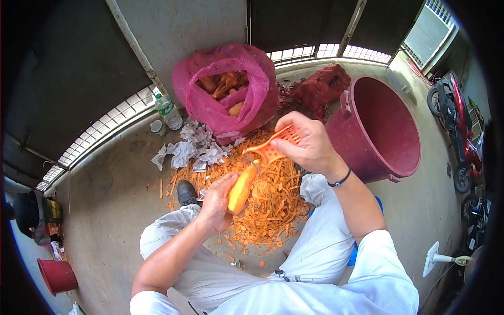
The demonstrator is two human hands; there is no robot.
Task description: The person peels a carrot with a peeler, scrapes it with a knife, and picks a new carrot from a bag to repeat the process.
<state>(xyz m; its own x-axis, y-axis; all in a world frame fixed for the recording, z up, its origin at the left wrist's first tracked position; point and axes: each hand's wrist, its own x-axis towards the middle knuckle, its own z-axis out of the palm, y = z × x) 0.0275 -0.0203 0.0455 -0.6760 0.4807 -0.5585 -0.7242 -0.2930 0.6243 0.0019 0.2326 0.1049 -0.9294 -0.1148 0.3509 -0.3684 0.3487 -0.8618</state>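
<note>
One carrot (241, 191) — peeled, orange, held near frame centre, tilted with its upper end toward 1 o'clock. The left hand (218, 202) is clenched around its lower half from the 9 o'clock side.

One orange peeler (270, 147), at 1 o'clock of the carrot; its blade end touches the carrot's upper tip. The right hand (310, 144) grips the peeler's handle, fingers closed over it. One dark wristband (341, 180) on that wrist.

One heap of orange peelings (265, 202) on the concrete floor (113, 197), directly beneath both hands.

One pink mesh sack (228, 92) at 12 o'clock, mouth open, several unpeeled carrots showing inside — number cannot be told.

One large maroon tub (380, 128) at 2 o'clock, just beside the right hand.

One plastic bottle (168, 111), green cap, at 11 o'clock, with one small cup (156, 127) beside it.

One pile of crumpled paper (191, 149) between bottle and peelings.

One small red bucket (56, 275) at 8 o'clock, well apart.

One dark shoe (186, 192), at 9 o'clock of the left hand.
</note>
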